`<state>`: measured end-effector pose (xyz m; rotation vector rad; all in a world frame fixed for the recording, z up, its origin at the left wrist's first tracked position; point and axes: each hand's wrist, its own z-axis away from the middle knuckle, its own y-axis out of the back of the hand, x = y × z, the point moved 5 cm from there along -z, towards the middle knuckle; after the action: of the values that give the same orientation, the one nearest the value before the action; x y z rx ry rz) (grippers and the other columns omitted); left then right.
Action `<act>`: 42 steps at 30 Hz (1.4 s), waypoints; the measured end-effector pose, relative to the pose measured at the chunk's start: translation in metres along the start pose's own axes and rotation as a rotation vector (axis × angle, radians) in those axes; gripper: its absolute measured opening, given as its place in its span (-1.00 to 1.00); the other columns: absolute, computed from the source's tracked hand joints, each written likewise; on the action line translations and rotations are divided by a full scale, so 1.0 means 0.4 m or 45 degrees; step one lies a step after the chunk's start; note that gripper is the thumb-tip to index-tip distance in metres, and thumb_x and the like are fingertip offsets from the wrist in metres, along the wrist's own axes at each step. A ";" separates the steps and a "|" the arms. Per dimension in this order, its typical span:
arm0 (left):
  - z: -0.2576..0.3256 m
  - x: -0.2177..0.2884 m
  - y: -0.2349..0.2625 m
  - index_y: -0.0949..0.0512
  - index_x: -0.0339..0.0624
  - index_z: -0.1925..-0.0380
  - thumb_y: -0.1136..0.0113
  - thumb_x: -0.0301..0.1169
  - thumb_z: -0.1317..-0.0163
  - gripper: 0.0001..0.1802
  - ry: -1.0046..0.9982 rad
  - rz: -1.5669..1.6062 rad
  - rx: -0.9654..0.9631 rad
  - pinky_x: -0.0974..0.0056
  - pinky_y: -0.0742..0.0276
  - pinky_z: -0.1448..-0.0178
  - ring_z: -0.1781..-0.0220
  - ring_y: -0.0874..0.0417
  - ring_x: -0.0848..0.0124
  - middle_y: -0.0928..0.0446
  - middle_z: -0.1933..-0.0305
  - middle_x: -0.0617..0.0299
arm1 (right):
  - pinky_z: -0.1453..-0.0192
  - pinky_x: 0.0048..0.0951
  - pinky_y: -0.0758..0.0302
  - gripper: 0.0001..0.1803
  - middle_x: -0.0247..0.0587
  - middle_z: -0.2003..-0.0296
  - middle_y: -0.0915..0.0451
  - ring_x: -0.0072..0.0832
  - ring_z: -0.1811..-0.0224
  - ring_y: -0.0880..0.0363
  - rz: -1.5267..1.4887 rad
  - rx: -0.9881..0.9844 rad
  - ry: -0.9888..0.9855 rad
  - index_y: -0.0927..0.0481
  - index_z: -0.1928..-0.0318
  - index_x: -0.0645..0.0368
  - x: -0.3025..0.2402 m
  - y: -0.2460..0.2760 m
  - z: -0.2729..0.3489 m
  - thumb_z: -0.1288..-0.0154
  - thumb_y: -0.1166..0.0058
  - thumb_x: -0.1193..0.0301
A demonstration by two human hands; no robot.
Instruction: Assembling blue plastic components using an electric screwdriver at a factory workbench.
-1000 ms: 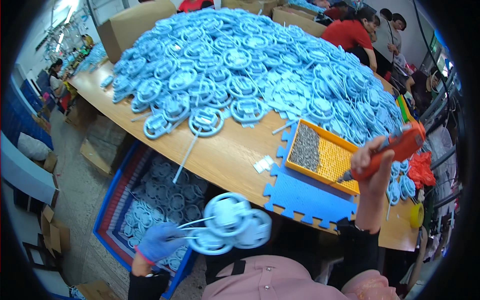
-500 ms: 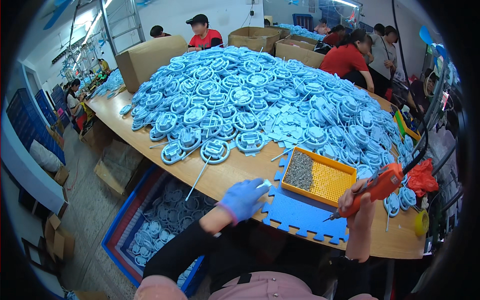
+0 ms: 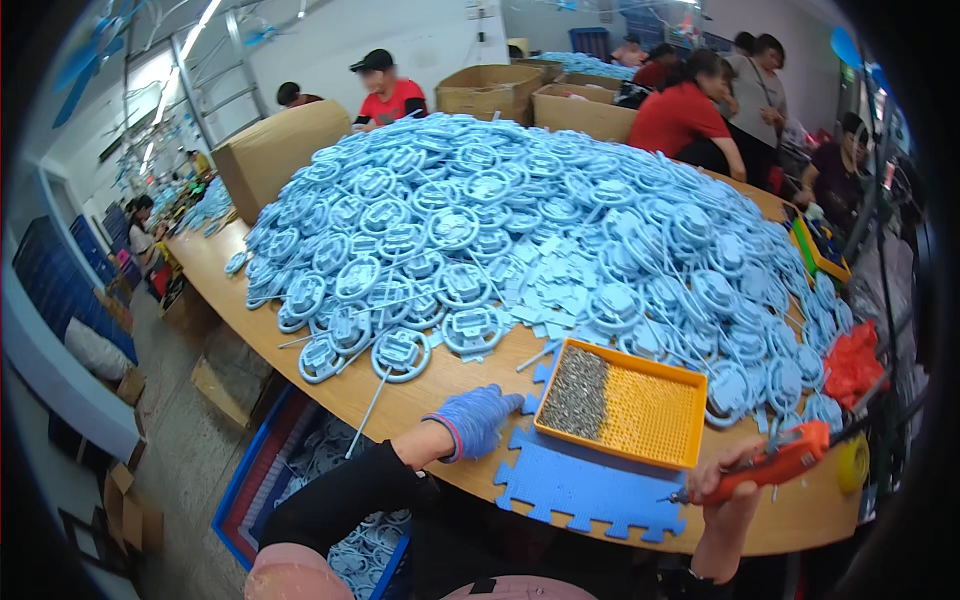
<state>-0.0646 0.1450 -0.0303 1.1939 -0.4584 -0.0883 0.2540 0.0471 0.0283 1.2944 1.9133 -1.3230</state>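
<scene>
Wooden tabletop carries a big heap of blue plastic wheels. Left hand, blue-gloved, open and empty, rests near the orange screw tray. Right hand grips an orange electric screwdriver over the blue foam mat.

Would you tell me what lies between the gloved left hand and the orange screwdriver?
In the head view, the blue foam mat and orange screw tray lie between left hand and screwdriver.

A factory assembly workshop: blue plastic parts heaped on a long tabletop, workers and cardboard boxes behind the heap.
</scene>
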 end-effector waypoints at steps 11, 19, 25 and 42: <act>-0.102 -0.145 0.137 -0.44 -0.03 -0.07 -0.04 -0.57 -0.10 -0.53 -0.432 0.053 0.283 0.04 -0.47 -0.06 0.01 -0.54 -0.04 -0.42 -0.02 -0.07 | 0.83 -0.61 -0.25 -0.34 -0.40 0.75 -0.27 -0.62 0.84 -0.23 0.150 -0.039 0.208 -0.22 0.31 0.14 -0.040 0.011 -0.117 -0.05 -0.21 -0.16; -0.175 -0.280 0.335 -0.21 0.12 -0.34 -0.19 0.35 0.12 0.03 0.082 -0.641 0.525 -0.32 0.13 -0.38 -0.47 -0.02 -0.06 -0.08 -0.44 0.00 | 0.81 -0.69 -0.19 -0.34 -0.43 0.74 -0.27 -0.67 0.84 -0.22 0.288 0.140 0.363 -0.21 0.34 0.14 -0.027 0.042 -0.194 -0.04 -0.21 -0.16; -0.212 -0.283 0.214 -0.25 0.15 -0.33 -0.17 0.46 0.25 0.12 0.070 -0.539 0.349 -0.33 0.27 -0.41 -0.49 0.08 -0.15 -0.01 -0.47 -0.05 | 0.76 -0.65 -0.22 -0.36 -0.40 0.72 -0.28 -0.63 0.81 -0.25 0.283 0.156 0.340 -0.22 0.33 0.14 -0.024 0.085 -0.208 -0.06 -0.23 -0.12; -0.819 0.290 0.289 -0.07 0.11 -0.40 -0.33 0.17 0.14 0.10 -0.401 -0.047 0.628 -0.16 0.01 -0.42 -0.47 0.02 -0.16 0.02 -0.46 -0.14 | 0.79 -0.60 -0.26 -0.36 -0.36 0.72 -0.33 -0.59 0.83 -0.26 0.252 0.267 0.412 -0.25 0.32 0.15 -0.043 0.137 -0.203 -0.03 -0.30 -0.09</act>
<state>0.1480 0.4400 0.0149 1.6832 -0.7638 -0.2054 0.3204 0.1173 0.0514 1.8490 1.8239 -1.3013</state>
